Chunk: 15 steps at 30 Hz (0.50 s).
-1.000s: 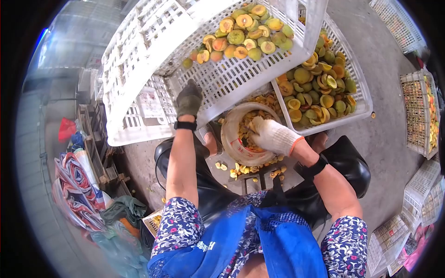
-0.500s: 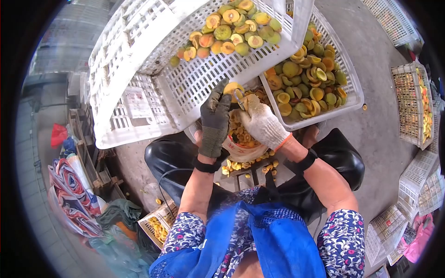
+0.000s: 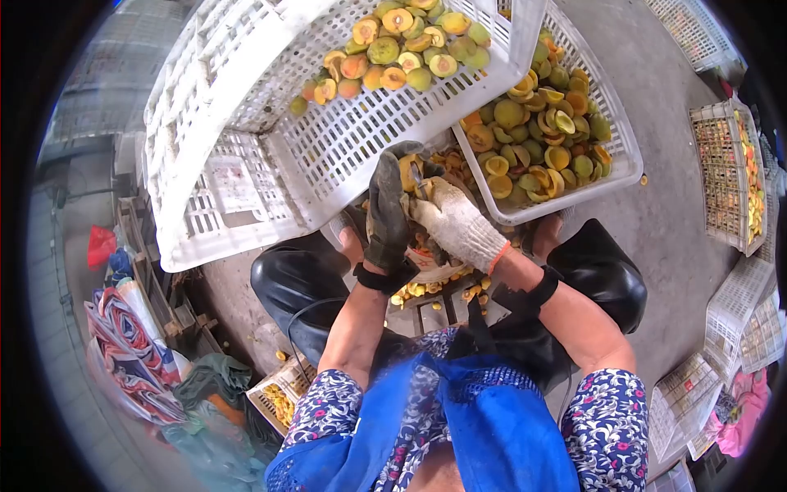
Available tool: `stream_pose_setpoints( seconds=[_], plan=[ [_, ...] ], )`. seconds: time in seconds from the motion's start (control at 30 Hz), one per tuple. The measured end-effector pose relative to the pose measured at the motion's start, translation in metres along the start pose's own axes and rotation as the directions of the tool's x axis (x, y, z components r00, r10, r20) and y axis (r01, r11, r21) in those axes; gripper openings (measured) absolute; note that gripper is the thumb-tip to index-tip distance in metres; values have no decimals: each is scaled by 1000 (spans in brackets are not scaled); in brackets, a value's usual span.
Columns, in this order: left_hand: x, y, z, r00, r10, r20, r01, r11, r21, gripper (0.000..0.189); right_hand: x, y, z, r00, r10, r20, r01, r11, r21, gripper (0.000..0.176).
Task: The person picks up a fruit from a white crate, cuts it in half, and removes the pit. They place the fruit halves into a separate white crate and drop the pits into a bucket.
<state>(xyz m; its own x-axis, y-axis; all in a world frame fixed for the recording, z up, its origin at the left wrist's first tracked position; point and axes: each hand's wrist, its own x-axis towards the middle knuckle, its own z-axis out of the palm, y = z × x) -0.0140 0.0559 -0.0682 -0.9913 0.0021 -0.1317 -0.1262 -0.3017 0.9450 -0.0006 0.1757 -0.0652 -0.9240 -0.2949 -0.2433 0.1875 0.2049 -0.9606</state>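
My left hand [image 3: 388, 205], in a dark glove, is closed around a fruit half [image 3: 411, 172] with its cut side showing. My right hand [image 3: 453, 215], in a white knitted glove with an orange cuff, grips a small metal tool [image 3: 417, 174] whose end is at the fruit. Both hands are above a round container [image 3: 430, 271], partly hidden by them. A tilted white crate [image 3: 328, 156] with halved fruit [image 3: 393, 49] stands ahead, and a second white crate [image 3: 627, 164] full of fruit halves [image 3: 537, 143] is to the right.
Small yellow pieces [image 3: 416, 291] lie below the container. A small crate [image 3: 264, 403] sits at lower left, near bundled cloth and bags [image 3: 131, 344]. At right stand another fruit crate [image 3: 725, 180] and a pink bag [image 3: 744, 414].
My left hand has wrapped further around the fruit, and the tool's end is now against it. The crates ahead appear shifted slightly left in view.
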Motion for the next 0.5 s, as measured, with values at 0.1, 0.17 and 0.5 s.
stream_pose_setpoints(
  seconds=[0.1, 0.17, 0.5],
  plan=[
    [4, 4, 4, 999, 14, -31, -15, 1000, -17, 49, 2, 19, -3, 989, -119, 87, 128, 987, -99, 28],
    [8, 10, 4, 998, -44, -46, 41, 997, -61, 49, 3, 31, -6, 961, -226, 158, 259, 937, -233, 26],
    [23, 1, -27, 968, -89, 236, 46, 982, 182, 50, 4, 10, -17, 959, -176, 222, 227, 947, -228, 23]
  ],
)
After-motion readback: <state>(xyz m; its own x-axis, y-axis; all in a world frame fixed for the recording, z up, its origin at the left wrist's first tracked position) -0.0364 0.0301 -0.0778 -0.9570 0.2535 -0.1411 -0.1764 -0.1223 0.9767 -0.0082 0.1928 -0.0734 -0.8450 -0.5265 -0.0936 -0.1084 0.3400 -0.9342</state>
